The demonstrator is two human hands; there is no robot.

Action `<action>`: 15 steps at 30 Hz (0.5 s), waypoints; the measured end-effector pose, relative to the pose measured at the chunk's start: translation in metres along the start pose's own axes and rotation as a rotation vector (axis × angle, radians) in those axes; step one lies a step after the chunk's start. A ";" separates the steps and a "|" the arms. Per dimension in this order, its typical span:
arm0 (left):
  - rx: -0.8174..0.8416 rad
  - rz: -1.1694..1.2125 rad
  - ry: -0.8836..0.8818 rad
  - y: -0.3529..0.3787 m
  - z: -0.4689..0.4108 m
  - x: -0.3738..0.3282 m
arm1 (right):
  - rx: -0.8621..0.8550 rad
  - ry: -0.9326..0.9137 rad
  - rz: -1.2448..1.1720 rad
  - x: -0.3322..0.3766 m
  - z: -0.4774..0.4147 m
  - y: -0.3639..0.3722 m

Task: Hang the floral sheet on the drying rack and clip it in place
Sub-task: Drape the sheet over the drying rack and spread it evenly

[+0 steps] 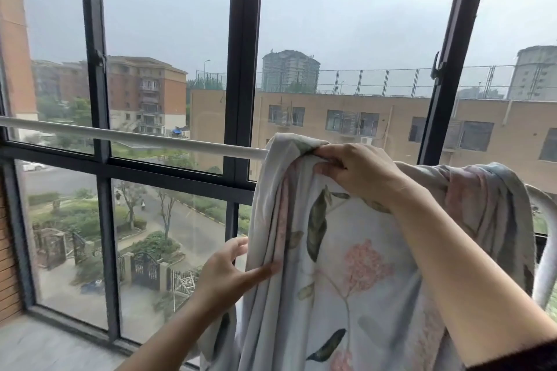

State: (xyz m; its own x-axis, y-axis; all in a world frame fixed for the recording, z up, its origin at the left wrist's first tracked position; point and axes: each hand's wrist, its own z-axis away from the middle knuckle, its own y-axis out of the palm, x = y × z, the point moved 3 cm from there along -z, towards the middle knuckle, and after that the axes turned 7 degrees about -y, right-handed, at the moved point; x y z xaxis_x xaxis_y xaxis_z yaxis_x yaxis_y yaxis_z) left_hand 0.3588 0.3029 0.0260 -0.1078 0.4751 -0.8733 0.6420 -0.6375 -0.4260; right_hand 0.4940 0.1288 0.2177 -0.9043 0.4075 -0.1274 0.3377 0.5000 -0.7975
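The floral sheet (355, 265), pale with pink flowers and dark green leaves, hangs bunched over the right part of the white rack bar (135, 137). My right hand (352, 170) grips a fold of the sheet at the top, right at the bar. Lower down, my left hand (232, 268) pinches the sheet's left hanging edge between thumb and fingers. The bar's left stretch is bare. No clip shows in the view.
A dark-framed window (244, 69) stands just behind the bar, with buildings and a street far below. The white rack's curved end (545, 250) shows at the right. A grey sill (45, 346) runs along the bottom left.
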 end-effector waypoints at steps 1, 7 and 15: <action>0.016 0.028 -0.005 0.006 0.000 0.003 | -0.005 0.005 -0.004 0.000 0.000 0.000; 0.109 0.191 -0.084 0.030 0.003 0.006 | -0.014 0.004 -0.013 -0.001 -0.002 0.003; 0.122 0.260 -0.168 0.011 0.006 0.028 | -0.010 0.011 -0.020 -0.003 -0.003 0.003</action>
State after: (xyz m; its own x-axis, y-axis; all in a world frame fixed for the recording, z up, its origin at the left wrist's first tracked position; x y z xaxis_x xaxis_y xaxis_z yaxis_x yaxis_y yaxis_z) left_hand 0.3582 0.3053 -0.0046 -0.0826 0.1861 -0.9791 0.5696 -0.7973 -0.1996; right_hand 0.4985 0.1309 0.2173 -0.9080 0.4055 -0.1052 0.3222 0.5154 -0.7941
